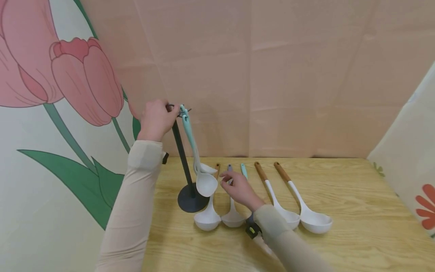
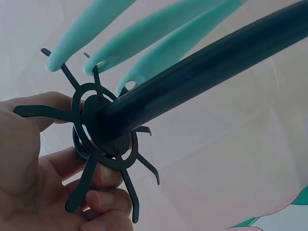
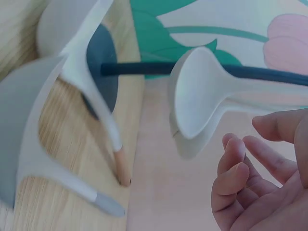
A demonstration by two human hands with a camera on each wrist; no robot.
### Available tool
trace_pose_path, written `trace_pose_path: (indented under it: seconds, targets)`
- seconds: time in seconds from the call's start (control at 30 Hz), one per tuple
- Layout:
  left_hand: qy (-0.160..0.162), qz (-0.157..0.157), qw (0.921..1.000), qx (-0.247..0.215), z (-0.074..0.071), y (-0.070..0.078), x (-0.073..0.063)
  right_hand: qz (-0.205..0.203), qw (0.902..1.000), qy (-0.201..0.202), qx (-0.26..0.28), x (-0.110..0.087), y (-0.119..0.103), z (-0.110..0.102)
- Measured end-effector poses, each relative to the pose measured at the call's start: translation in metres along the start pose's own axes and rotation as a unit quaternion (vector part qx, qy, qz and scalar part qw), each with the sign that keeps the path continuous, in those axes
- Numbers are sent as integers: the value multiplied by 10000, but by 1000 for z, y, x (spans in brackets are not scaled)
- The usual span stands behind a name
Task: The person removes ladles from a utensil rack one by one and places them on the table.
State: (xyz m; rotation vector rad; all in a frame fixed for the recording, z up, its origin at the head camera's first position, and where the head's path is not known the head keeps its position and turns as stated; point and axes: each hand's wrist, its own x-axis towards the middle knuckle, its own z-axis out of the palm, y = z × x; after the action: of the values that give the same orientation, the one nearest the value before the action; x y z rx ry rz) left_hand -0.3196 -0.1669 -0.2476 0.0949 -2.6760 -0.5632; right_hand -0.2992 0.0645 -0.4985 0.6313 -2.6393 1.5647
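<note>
Your left hand (image 1: 158,118) has its grip clamped on the top of the round-based black metal hook stand (image 1: 183,158), near the left edge of the pale wooden tabletop (image 1: 360,196); your right hand (image 1: 240,188) has its grip apart, loosely curved, holding nothing, beside the hanging white-bowled ladles with teal handles (image 1: 206,185); five ladles with brown, grey or teal handles (image 1: 316,222) lie pointing toward the back edge; you seem between hangings, so next likely calls for turning a bare black hook (image 2: 85,185) rightward, then lifting another ladle
</note>
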Motion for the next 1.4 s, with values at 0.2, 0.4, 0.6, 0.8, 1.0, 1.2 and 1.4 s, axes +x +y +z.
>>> trace_pose_path:
  seconds: [0.2, 0.4, 0.6, 0.8, 1.0, 1.2, 1.4]
  targets:
    - [-12, 9, 10000, -92, 2, 0, -1, -43, 9997, -247, 75, 8, -16, 11]
    - [38, 66, 9999, -120, 3, -4, 1, -159, 9984, -474, 267, 17, -26, 21]
    - [-35, 59, 9999, -137, 1, -4, 1, -253, 9963, -659, 488, 21, -35, 28]
    - [-83, 75, 9998, -172, -1, -4, 0, -280, 9937, -832, 690, 22, -39, 34]
    - [-157, 101, 9996, -194, -1, -5, 0, -328, 9929, -932, 660, 24, -41, 38]
    - [-151, 134, 9996, -198, 1, -6, 1, -555, 9907, -1011, 720, 25, -44, 42]
    - [-157, 176, 9995, -221, 1, -8, 0, -560, 9898, -1023, 814, 22, -46, 45]
